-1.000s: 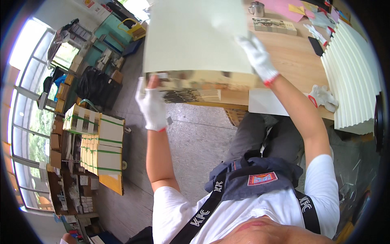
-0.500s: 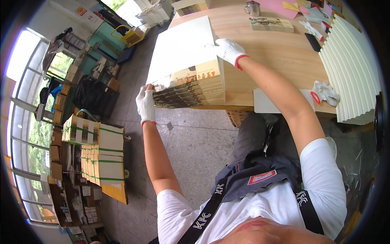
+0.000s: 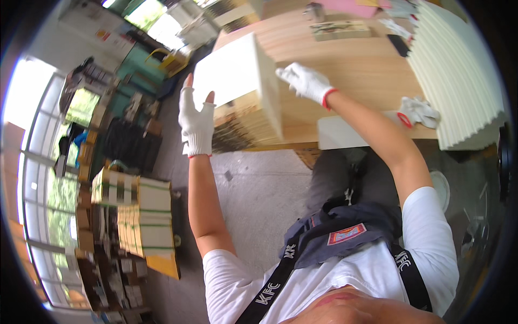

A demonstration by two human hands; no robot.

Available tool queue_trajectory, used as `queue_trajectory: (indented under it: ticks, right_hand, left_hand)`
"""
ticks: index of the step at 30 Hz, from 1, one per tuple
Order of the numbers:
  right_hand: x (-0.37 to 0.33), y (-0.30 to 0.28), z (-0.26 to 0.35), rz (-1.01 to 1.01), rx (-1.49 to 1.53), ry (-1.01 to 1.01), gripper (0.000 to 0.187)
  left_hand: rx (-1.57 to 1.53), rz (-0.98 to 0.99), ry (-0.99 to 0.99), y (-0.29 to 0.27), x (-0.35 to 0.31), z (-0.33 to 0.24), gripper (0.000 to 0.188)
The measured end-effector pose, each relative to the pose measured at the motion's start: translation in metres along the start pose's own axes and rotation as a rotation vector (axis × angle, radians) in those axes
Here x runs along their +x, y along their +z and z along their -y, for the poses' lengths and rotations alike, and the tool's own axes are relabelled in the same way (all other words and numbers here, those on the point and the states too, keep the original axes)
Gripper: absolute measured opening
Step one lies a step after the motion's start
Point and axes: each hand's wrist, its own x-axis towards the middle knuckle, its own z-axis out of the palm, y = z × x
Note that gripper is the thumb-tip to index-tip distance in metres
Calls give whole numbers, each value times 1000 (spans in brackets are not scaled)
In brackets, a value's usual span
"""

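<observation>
A tall stack of paper sheets (image 3: 229, 70) with a white top stands at the table's left corner, its printed near edges layered. My left hand (image 3: 197, 124), in a white glove that leaves thumb and forefinger tips bare, is at the stack's left near corner. Its thumb and forefinger are spread apart, with nothing seen between them. My right hand (image 3: 306, 82), gloved in white with a red cuff, is over the tabletop just right of the stack. Its fingers reach toward the stack's side, loosely bent and holding nothing I can see.
The wooden table (image 3: 345, 65) bears a long row of white folded sheets (image 3: 461, 81) at right, a loose glove (image 3: 418, 112), a phone (image 3: 398, 45), a metal mug (image 3: 314, 12) and a small printed stack (image 3: 340, 31). Strapped bundles (image 3: 154, 216) stand on the floor at left.
My left hand has opened and moved up along the stack's left side. My right hand has come off the stack's right edge. The stack's sheets look more evenly squared, and the view has shifted slightly.
</observation>
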Motion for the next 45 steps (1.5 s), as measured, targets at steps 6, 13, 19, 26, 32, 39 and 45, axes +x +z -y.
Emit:
queue_trajectory:
  ticks: [6,13,19,26,32,39,45]
  right_hand:
    - [-110,-58,-60,169,187,94,49]
    - [-209,-131,-101,92,226,140,45]
    - [-246,-148,-133,30,261,95,42]
    - [-267,-155,-147,57,352,187,37]
    - [-286,-158,-155,81,353,213,37]
    - [-307,-164,-163,67,380,227,40]
    - [-327,-175,-151,78,364,165,37]
  left_hand:
    - [-943,585,-95,127,19,-170,72]
    - [-627,702,645,242,25,-364,58]
    - [-947,1095,39,284,31,-440,39]
    - [-1571,1440,-1055,292,67,-451,29]
    - [-1554,1052,-1083,288,61,-490,25]
    - [-1182,1204,-551,301,53,-479,19]
    - [-840,1185,-133,299,64,-472,19]
